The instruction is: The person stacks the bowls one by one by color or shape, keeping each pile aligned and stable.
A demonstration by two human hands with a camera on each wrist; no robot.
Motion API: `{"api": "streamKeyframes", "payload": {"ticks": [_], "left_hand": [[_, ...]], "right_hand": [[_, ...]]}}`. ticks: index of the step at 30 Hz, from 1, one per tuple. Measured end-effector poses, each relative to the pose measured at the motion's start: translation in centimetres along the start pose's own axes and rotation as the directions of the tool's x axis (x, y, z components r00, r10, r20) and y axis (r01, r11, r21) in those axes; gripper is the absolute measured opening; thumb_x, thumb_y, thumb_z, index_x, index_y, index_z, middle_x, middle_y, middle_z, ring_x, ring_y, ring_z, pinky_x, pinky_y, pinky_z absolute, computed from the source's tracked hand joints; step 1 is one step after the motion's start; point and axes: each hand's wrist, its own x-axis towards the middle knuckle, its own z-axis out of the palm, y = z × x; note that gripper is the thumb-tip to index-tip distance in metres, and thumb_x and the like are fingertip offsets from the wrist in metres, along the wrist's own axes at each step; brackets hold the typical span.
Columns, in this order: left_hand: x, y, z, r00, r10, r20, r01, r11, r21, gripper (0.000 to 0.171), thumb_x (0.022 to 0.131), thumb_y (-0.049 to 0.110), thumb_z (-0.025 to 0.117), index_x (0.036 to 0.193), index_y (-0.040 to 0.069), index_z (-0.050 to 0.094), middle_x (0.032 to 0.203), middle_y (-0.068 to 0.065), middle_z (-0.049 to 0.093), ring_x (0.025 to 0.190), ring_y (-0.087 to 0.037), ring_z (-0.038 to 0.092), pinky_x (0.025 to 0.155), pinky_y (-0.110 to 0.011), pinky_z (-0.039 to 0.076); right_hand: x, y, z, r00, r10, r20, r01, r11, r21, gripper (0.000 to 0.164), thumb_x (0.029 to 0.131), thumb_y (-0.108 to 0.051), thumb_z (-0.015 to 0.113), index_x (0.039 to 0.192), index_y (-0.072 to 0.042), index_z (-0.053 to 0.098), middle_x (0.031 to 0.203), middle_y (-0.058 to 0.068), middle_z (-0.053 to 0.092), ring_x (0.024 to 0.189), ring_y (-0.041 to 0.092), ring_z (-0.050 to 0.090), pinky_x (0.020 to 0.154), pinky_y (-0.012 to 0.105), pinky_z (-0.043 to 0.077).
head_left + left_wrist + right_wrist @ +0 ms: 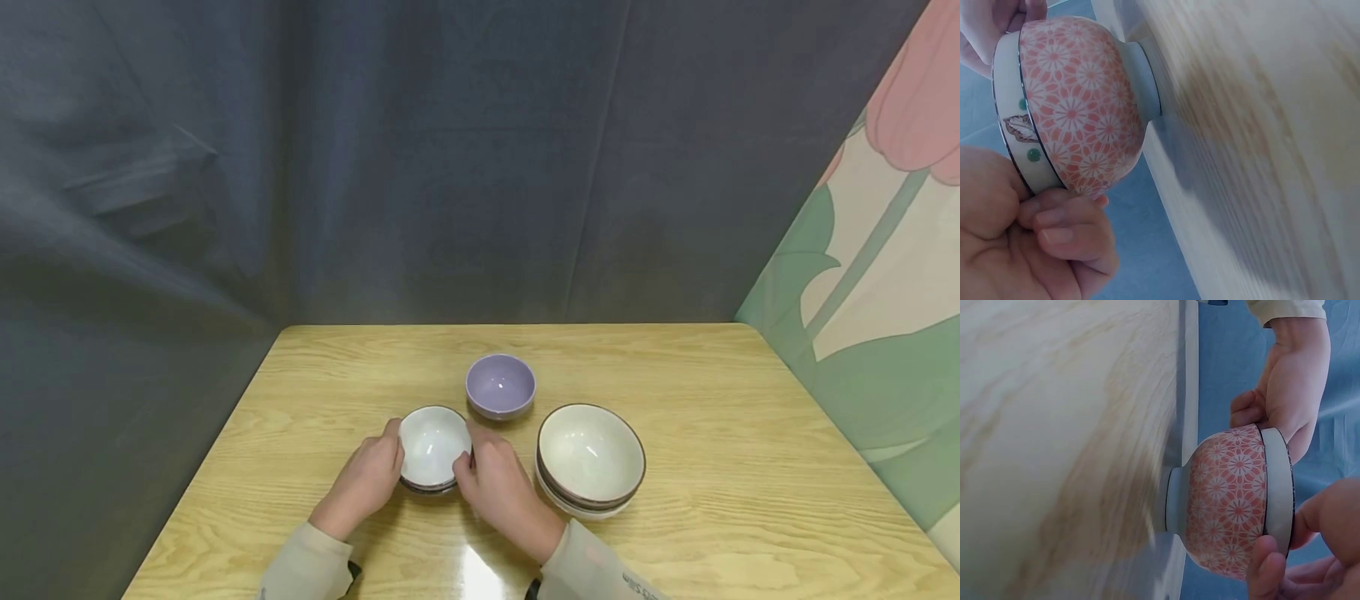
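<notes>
Two small bowls are nested, one inside the other. The upper white bowl (pixel 433 446) has a dark rim, and its outside shows a small brown and green motif in the left wrist view. Beneath it is a bowl with red and white flower patterns (pixel 1079 106) and a pale foot. My left hand (pixel 366 477) grips the pair at the left side of the rim, thumb and fingers pinching the edge. On the opposite side my right hand (pixel 501 487) pinches the rim likewise. The foot is at or just above the table; I cannot tell which.
Behind the nested pair stands a purple bowl (pixel 500 385). A stack of larger cream bowls (pixel 591 450) with brown rims stands to the right, close to my right hand. The wooden table (pixel 712 400) meets a dark curtain (pixel 450 167) at its back edge.
</notes>
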Motion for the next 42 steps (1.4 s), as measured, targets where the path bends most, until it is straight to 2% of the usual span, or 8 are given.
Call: {"api": "streamKeyframes", "payload": {"ticks": [9,14,19,26,36,42], "left_hand": [[0.00,-0.14,-0.21,0.999,0.001,0.050,0.001,1.000,-0.025,0.028,0.103,0.003,0.041,0.126,-0.012,0.047,0.080,-0.015,0.066,0.064,-0.014,0.054,0.054,-0.031,0.047],[0.01,-0.07,-0.18,0.999,0.015,0.041,-0.015,1.000,-0.022,0.027,0.102,0.002,0.041,0.124,-0.012,0.047,0.081,-0.017,0.067,0.066,-0.014,0.056,0.055,-0.032,0.048],[0.07,-0.07,-0.26,0.999,0.013,0.046,-0.012,0.999,-0.034,0.027,0.101,0.001,0.041,0.124,-0.013,0.047,0.086,-0.021,0.068,0.069,-0.016,0.058,0.058,-0.034,0.050],[0.00,-0.13,-0.23,0.997,-0.012,0.082,0.017,0.998,-0.066,0.031,0.102,0.000,0.040,0.128,-0.016,0.044,0.104,-0.029,0.068,0.084,-0.020,0.064,0.066,-0.036,0.055],[-0.07,0.53,-0.33,0.997,0.035,0.065,-0.034,0.999,-0.010,0.030,0.101,-0.001,0.043,0.126,-0.017,0.042,0.085,-0.024,0.068,0.071,-0.018,0.063,0.059,-0.034,0.053],[0.07,0.63,-0.55,0.996,0.012,0.083,-0.012,1.000,-0.010,0.030,0.100,-0.002,0.043,0.126,-0.017,0.043,0.090,-0.026,0.068,0.076,-0.020,0.065,0.062,-0.036,0.054]], "right_hand": [[0.12,0.15,0.18,1.000,-0.015,-0.003,0.015,1.000,0.011,0.050,0.081,-0.002,0.061,0.127,0.017,0.057,0.119,0.030,0.066,0.110,0.037,0.067,0.085,0.040,0.058],[0.14,0.29,0.21,1.000,-0.017,-0.007,0.017,1.000,0.005,0.049,0.080,-0.001,0.061,0.126,0.016,0.058,0.117,0.029,0.067,0.108,0.035,0.067,0.084,0.039,0.058],[0.21,0.11,0.24,1.000,0.008,0.011,-0.008,1.000,0.005,0.050,0.081,-0.002,0.060,0.127,0.016,0.057,0.119,0.030,0.066,0.110,0.036,0.066,0.086,0.041,0.057],[0.16,-0.12,0.22,0.998,0.036,0.042,-0.036,0.999,0.003,0.050,0.083,-0.002,0.059,0.129,0.017,0.056,0.123,0.030,0.064,0.114,0.038,0.064,0.089,0.042,0.056],[0.29,0.07,0.00,0.997,0.051,0.052,-0.051,0.999,-0.003,0.052,0.083,-0.002,0.057,0.131,0.016,0.054,0.126,0.029,0.063,0.117,0.037,0.063,0.090,0.043,0.055],[0.45,0.10,-0.05,0.998,0.040,0.053,-0.040,0.999,0.002,0.051,0.082,-0.002,0.057,0.130,0.017,0.056,0.124,0.030,0.063,0.114,0.037,0.064,0.087,0.042,0.056]]}}
